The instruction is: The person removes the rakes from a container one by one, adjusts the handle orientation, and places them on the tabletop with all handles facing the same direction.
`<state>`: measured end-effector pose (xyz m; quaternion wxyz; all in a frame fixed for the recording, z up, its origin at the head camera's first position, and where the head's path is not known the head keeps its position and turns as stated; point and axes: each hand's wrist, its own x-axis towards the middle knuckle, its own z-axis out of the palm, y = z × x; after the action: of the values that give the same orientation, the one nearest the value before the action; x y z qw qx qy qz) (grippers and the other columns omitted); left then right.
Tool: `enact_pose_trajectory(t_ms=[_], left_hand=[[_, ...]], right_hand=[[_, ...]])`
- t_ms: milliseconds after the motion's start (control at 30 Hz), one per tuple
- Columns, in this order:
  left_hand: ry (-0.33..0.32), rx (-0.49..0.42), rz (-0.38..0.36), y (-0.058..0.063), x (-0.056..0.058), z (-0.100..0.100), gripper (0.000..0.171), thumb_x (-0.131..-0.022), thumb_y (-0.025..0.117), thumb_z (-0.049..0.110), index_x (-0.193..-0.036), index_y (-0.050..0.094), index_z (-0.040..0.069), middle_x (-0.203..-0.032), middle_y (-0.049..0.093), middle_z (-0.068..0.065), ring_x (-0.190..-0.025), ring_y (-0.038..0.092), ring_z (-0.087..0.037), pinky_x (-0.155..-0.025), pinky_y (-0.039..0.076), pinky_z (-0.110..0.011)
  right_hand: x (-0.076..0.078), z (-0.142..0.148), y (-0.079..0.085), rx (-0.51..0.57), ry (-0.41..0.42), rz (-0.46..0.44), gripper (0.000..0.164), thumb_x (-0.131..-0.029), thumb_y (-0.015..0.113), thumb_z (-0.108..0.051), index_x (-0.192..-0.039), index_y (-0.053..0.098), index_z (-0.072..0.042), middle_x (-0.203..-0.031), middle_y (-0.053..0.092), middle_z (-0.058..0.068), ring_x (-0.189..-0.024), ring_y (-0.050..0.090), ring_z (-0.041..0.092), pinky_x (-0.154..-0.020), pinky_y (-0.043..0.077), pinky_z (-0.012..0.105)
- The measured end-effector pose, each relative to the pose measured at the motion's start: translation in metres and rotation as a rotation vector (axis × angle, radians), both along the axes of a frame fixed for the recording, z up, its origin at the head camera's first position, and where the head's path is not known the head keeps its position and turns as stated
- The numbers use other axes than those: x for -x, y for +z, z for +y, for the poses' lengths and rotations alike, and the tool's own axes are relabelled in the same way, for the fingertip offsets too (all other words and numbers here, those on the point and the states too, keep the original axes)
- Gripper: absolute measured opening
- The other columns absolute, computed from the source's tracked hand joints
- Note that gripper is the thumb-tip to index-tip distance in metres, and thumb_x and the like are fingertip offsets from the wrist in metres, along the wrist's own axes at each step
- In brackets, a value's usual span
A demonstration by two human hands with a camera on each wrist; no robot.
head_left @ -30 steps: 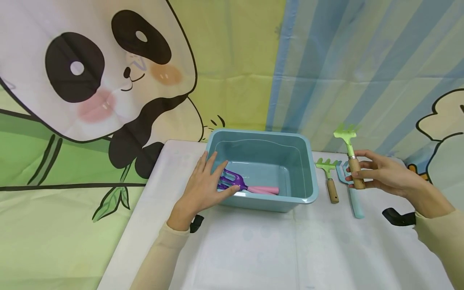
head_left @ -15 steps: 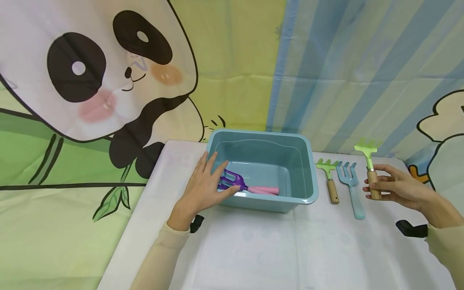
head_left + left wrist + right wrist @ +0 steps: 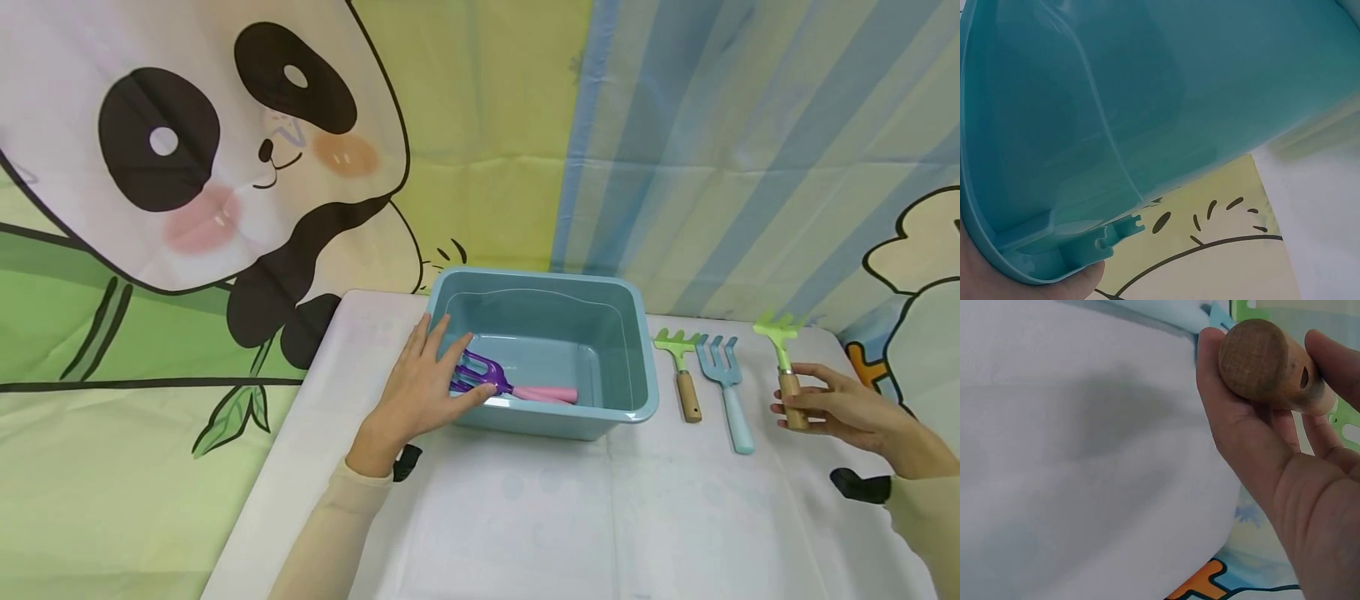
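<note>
My right hand (image 3: pixel 855 408) pinches the wooden handle of a small hand rake (image 3: pixel 783 354) with a light green head, tines pointing up. In the right wrist view the round end of that rake's handle (image 3: pixel 1254 361) shows between thumb and fingers. Spread and fairly straight, my left hand (image 3: pixel 420 383) rests on the left rim of a blue-green plastic basin (image 3: pixel 643 350). A purple hand fork (image 3: pixel 487 375) with a pink handle lies inside the basin, its tines partly behind my left hand. The left wrist view shows the basin wall (image 3: pixel 1147 94) up close.
Right of the basin lie a second green rake (image 3: pixel 686 383) with a wooden handle and a light blue hand fork (image 3: pixel 731 400), side by side on the white tabletop (image 3: pixel 540 517). A printed panda curtain (image 3: pixel 487 125) hangs behind the table.
My right hand has carried the green rake to the right and lower, away from the blue fork, which it partly covered before. My left hand and the basin have stayed put.
</note>
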<state>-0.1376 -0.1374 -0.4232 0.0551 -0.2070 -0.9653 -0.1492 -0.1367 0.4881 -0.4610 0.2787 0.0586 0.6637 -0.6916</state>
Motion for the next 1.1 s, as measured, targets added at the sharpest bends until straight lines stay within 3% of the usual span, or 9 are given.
enact_pose_trajectory(t_ms=[200,367,533,767,933,1100], left_hand=[[-0.001,0.013,0.011,-0.001,0.002,0.0,0.097,-0.085,0.034,0.087,-0.152,0.045,0.017,-0.163,0.02,-0.017,-0.151,-0.001,-0.039,-0.119,0.007,-0.054],[-0.006,0.013,0.006,-0.001,0.003,0.001,0.097,-0.085,0.034,0.086,-0.152,0.045,0.017,-0.163,0.02,-0.017,-0.151,-0.002,-0.038,-0.119,0.007,-0.054],[-0.007,0.015,-0.001,0.0,0.003,0.001,0.097,-0.085,0.034,0.087,-0.152,0.045,0.018,-0.163,0.02,-0.017,-0.151,-0.003,-0.038,-0.12,0.005,-0.052],[-0.014,0.006,0.019,0.0,0.003,0.002,0.096,-0.085,0.036,0.086,-0.151,0.046,0.016,-0.162,0.022,-0.018,-0.151,-0.001,-0.039,-0.119,0.007,-0.054],[-0.016,0.011,0.032,0.0,0.002,0.002,0.096,-0.085,0.035,0.086,-0.15,0.047,0.016,-0.162,0.023,-0.018,-0.151,-0.001,-0.039,-0.119,0.008,-0.054],[-0.014,0.012,0.034,0.0,0.001,0.003,0.096,-0.085,0.035,0.086,-0.15,0.047,0.017,-0.162,0.023,-0.018,-0.151,-0.001,-0.039,-0.119,0.009,-0.054]], right_hand=[[0.005,0.006,-0.011,-0.109,-0.044,-0.083,0.039,-0.103,0.052,-0.001,-0.129,0.035,-0.025,-0.113,0.056,0.011,-0.1,0.069,0.029,-0.089,0.054,0.051],[0.01,0.01,-0.021,-0.187,-0.061,-0.159,0.054,-0.101,0.057,-0.003,-0.143,0.024,-0.005,-0.119,0.044,0.019,-0.099,0.067,0.028,-0.091,0.053,0.052],[0.016,0.01,-0.026,-0.234,-0.077,-0.228,0.072,-0.099,0.06,-0.002,-0.148,0.007,0.006,-0.117,0.046,0.022,-0.097,0.066,0.031,-0.092,0.053,0.05],[0.022,0.005,-0.03,-0.221,-0.093,-0.259,0.08,-0.098,0.061,-0.002,-0.151,0.001,0.004,-0.11,0.055,0.021,-0.095,0.066,0.033,-0.091,0.053,0.051],[0.022,0.003,-0.03,-0.217,-0.079,-0.26,0.082,-0.099,0.058,0.001,-0.152,-0.006,0.004,-0.113,0.051,0.024,-0.095,0.066,0.032,-0.091,0.053,0.051],[0.025,0.005,-0.03,-0.225,-0.119,-0.288,0.084,-0.098,0.059,0.001,-0.152,-0.006,0.003,-0.111,0.051,0.023,-0.093,0.065,0.033,-0.091,0.053,0.051]])
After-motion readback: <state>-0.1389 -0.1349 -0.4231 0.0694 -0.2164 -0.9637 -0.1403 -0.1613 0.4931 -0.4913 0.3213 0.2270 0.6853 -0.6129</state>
